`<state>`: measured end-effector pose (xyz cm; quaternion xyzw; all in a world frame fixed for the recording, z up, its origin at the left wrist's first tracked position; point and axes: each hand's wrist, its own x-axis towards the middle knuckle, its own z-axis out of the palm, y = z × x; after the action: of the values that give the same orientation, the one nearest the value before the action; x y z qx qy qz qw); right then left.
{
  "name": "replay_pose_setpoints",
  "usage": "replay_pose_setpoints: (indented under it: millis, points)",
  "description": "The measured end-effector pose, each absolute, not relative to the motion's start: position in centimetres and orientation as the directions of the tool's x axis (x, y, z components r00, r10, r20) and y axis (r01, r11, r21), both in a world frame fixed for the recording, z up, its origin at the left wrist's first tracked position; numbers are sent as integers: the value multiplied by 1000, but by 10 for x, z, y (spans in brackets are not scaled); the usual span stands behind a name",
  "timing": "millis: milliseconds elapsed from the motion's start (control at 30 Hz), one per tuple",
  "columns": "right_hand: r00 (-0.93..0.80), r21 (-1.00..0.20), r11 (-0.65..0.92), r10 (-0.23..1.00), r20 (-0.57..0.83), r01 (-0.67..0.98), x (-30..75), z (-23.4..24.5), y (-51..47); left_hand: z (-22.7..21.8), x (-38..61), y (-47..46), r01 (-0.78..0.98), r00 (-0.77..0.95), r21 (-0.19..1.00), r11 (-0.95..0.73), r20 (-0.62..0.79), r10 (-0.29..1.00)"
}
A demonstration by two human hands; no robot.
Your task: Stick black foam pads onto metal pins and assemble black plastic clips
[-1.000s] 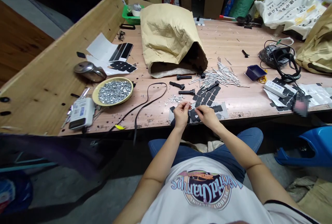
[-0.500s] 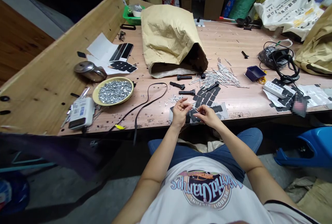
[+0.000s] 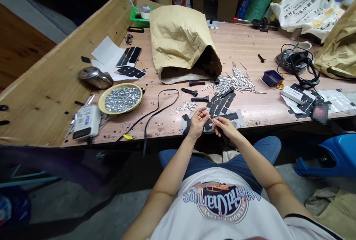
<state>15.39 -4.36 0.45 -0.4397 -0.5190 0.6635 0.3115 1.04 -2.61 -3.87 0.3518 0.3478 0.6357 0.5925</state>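
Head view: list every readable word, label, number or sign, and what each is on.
"World Champs": white T-shirt, upside down in view.
"DETROIT PISTONS": same shirt, smaller curved lettering.
White sack: Chinese characters and smaller digits, too blurred to quote surely.
Left white box and right white box: printing too small to read.

"World Champs"; "Pistons"; both on white shirt

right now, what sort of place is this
Probably a small assembly workshop: a bowl of small silvery parts, a pile of silvery rods and a large brown sack share one workbench.
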Motion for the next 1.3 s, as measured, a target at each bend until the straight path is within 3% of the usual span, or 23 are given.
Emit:
replay_pose_setpoints:
  millis: [100, 200, 267, 367, 467, 567, 600, 700, 767, 867, 933, 1067, 1167, 1300]
  points:
    - [-404, -963, -215, 876, -263, 162, 167, 1, -57, -43, 14, -26, -473, -43, 880, -40, 22, 999]
    - [-288, -909, -125, 924, -253, 399, 192, -4, -66, -48, 18, -27, -396, 7, 918, 21, -20, 1000]
    - [-99, -791, -86, 978, -182, 606, 209, -7, -67, -51, 20, -27, -338, -2, 940, 40, -43, 999]
    - [161, -500, -169, 985, -60, 850, 218, -10, -67, -54, 21, -26, -255, -60, 967, 24, -41, 997]
    - [55, -364, -93, 992, -112, 927, 199, -16, -74, -53, 18, -25, -198, -93, 980, -10, -9, 996]
    - [-182, -405, 112, 973, -139, 907, 186, -19, -78, -47, 12, -25, -200, -137, 978, -53, 25, 990]
    - [-170, -399, 112, 979, -114, 910, 188, -19, -77, -45, 8, -24, -206, -162, 976, -70, 36, 986]
    - [85, -327, -73, 996, 22, 942, 202, -19, -69, -39, -2, -24, -205, -256, 971, -121, 66, 965]
    - [100, -331, -77, 994, 51, 941, 199, -22, -70, -36, -7, -23, -190, -310, 971, -143, 78, 947]
    - [-214, -451, 162, 975, -65, 878, 170, -31, -84, -32, -11, -23, -169, -331, 973, -156, 93, 939]
    - [-258, -528, 184, 964, -68, 829, 155, -37, -94, -30, -13, -24, -156, -321, 974, -167, 110, 941]
    - [-37, -605, 49, 999, 33, 795, 178, -41, -92, -31, -18, -25, -135, -363, 974, -180, 120, 924]
    - [35, -663, 26, 996, 79, 748, 211, -39, -80, -34, -17, -23, -138, -401, 975, -174, 106, 910]
    - [122, -568, -40, 987, 107, 822, 229, -34, -65, -36, -13, -23, -133, -369, 980, -151, 92, 925]
